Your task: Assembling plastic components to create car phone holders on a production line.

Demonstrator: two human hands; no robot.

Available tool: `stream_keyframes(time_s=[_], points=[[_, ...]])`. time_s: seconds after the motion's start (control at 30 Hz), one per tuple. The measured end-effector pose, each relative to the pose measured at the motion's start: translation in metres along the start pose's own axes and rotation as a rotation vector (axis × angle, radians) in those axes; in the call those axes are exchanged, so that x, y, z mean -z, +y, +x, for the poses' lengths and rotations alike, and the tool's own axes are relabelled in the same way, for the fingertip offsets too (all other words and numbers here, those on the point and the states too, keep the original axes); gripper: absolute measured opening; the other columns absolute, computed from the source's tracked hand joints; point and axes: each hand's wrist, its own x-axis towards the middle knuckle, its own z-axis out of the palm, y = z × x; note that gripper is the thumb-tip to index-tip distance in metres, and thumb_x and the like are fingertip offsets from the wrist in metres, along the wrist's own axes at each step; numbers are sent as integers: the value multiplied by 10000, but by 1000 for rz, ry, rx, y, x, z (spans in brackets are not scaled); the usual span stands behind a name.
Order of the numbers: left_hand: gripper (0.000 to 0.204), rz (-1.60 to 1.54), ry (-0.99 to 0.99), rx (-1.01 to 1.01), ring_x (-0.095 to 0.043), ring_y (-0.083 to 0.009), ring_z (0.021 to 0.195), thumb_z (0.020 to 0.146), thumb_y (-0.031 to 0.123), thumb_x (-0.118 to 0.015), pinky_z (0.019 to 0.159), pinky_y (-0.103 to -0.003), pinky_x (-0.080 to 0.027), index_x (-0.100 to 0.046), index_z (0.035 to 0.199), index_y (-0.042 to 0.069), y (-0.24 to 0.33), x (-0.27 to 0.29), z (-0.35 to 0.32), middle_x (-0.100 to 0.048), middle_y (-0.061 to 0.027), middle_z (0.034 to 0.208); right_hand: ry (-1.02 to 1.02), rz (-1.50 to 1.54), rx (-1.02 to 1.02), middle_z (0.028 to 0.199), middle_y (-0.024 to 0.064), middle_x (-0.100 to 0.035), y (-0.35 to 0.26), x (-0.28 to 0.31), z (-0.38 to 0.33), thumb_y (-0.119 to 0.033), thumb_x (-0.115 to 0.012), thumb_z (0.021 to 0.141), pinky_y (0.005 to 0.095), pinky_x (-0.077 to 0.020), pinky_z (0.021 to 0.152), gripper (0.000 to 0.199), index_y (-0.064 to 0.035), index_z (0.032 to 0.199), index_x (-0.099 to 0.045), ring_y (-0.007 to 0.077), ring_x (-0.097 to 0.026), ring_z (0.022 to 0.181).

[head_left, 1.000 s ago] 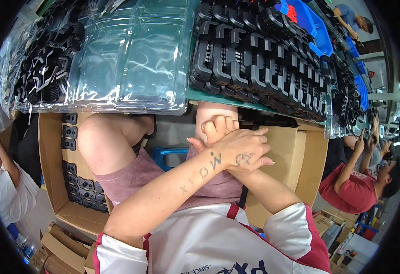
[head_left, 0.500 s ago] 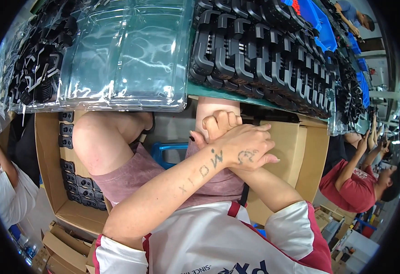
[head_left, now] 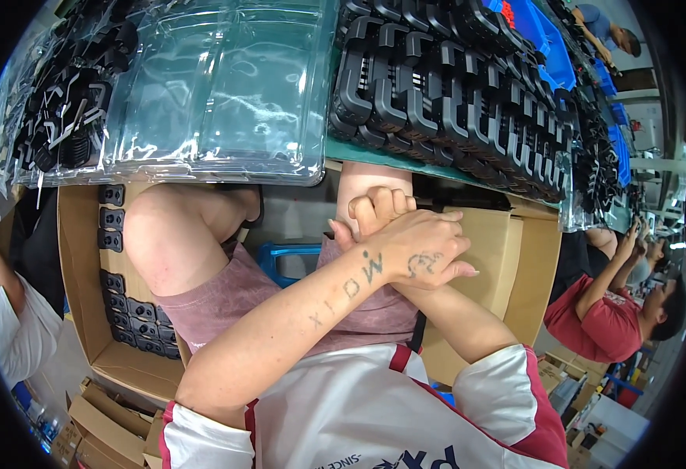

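Observation:
My forearms cross over my lap. My left hand (head_left: 429,248) lies across my right wrist, its fingers bent around it and its thumb sticking out on the near side. Beyond it, my right hand (head_left: 380,213) rests by my thigh with its fingers curled in and its thumb to the left; nothing shows in it. Neither hand touches the things on the table. Nearest ahead are rows of black plastic frame-shaped parts (head_left: 437,94), standing close together on the green table mat (head_left: 359,154). Left of them lies a clear plastic tray (head_left: 226,102).
Black parts in clear bags (head_left: 69,117) lie at the far left. A cardboard box (head_left: 85,289) by my left knee holds small black parts (head_left: 136,316); another open box (head_left: 535,258) stands right. Blue bins (head_left: 550,47) line the far right. Co-workers sit on both sides, one in a red shirt (head_left: 601,316).
The view has shifted slightly, so the table edge and tray sit a little higher. My crossed hands keep the same pose.

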Motion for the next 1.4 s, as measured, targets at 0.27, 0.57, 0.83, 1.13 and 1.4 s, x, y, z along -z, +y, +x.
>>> stream_keyframes(time_s=[0.27,0.57,0.83,1.13,1.4], points=[[429,-53,-30,10,-576,-369,724,815,437,-556,697,-439,-435,-667,789,23,1,5,1,-640,-152,807,-9,23,-30,955,100,-429,0,-3,-1,-466,-582,724,391,-307,749,373,-126,868,-525,285,-382,809],[456,-159,-234,169,-564,-390,896,812,454,-552,763,-438,-430,-643,870,11,8,20,8,-649,-168,918,57,85,-26,931,93,-446,0,-3,1,-404,-616,703,389,-315,732,319,-129,834,-520,279,-396,800],[432,-59,-351,109,-593,-361,694,828,419,-556,665,-434,-458,-683,831,6,19,0,5,-656,-168,776,162,208,-88,863,87,-460,-7,-5,4,-252,-680,661,380,-327,699,229,-129,770,-520,268,-419,752],[382,-612,-339,349,-576,-314,624,883,353,-548,605,-378,-456,-665,904,-10,10,-1,15,-666,-146,772,196,274,-80,868,88,-464,-9,-7,5,-236,-679,651,379,-337,679,219,-89,765,-564,274,-425,764],[415,-649,-287,426,-589,-351,681,880,361,-523,666,-394,-466,-683,895,-21,6,18,18,-668,-160,764,154,208,-7,837,81,-456,-13,-9,11,-218,-689,625,380,-333,676,213,-95,727,-547,260,-420,720]])
